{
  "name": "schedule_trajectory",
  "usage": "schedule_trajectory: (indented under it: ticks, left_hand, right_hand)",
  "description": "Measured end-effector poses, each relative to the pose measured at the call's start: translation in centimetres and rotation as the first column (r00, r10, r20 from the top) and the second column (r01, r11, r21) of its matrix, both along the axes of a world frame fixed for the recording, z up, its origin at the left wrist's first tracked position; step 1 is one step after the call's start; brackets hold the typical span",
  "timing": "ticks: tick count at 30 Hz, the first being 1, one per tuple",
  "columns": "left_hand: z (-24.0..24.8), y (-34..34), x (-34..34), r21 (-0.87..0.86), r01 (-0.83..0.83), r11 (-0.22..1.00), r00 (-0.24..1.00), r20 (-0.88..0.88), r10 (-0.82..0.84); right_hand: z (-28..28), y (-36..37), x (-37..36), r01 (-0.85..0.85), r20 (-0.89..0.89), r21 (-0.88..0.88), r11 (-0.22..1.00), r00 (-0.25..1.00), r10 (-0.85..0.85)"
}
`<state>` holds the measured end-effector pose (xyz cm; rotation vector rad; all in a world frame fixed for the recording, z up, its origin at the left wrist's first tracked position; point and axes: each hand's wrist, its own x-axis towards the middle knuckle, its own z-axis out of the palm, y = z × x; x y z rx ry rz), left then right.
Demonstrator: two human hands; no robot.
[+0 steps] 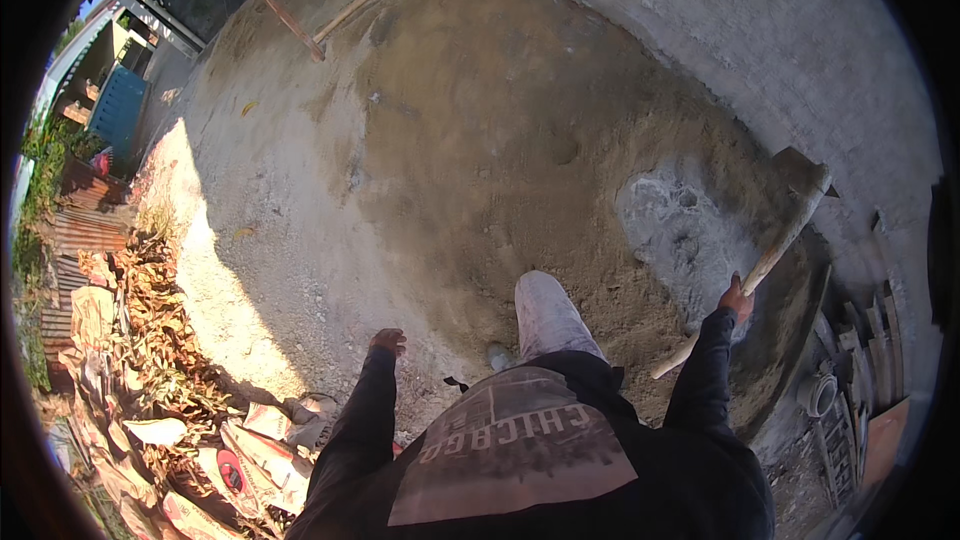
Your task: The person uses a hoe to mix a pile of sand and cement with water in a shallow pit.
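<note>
My right hand point(737, 302) is wrapped round the wooden handle of a hoe point(782, 248). The hoe is held at a slant, its dark metal blade up at the far right beside the wall and the handle's lower end by my right leg. On the left, my left hand point(390, 341) hangs with nothing in it, its fingers loosely bent and apart. A broad bed of brown sand point(480, 120) spreads out in front of me. On its right part lies a patch of pale grey powder point(665, 215), close to my right hand and the hoe.
A grey wall point(800, 50) curves along the right. Wooden boards point(880, 340) and a pale round pipe end point(822, 395) lie at the lower right. Dry leaves point(150, 310) and torn paper sacks point(265, 455) cover the lower left. Wooden poles point(265, 0) stand at the far left.
</note>
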<state>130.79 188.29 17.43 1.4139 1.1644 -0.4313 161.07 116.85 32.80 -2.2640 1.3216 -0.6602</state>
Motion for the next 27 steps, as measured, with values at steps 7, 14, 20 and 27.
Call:
schedule_trajectory:
  ticks: [7,14,20,27]
  left_hand:
    - [-2.3,4.7,10.8,-0.03,0.28,0.959,0.96,-0.006,-0.28]
    - [-6.6,10.7,19.0,-0.143,0.32,0.937,0.899,-0.268,-0.347]
    - [0.6,17.2,31.8,-0.213,0.737,0.641,0.593,-0.251,-0.765]
    - [0.0,29.2,69.0,0.355,0.737,0.575,0.602,0.042,-0.798]
  right_hand:
    - [-4.3,6.5,11.6,-0.007,-0.254,0.056,0.998,0.967,0.021]
    - [-16.5,17.3,23.6,0.028,-0.616,0.217,0.976,0.78,0.115]
    - [-21.2,30.3,31.9,0.144,-0.689,0.422,0.895,0.693,0.213]
    - [-17.4,47.9,53.7,0.004,-0.476,0.772,0.636,0.667,0.573]
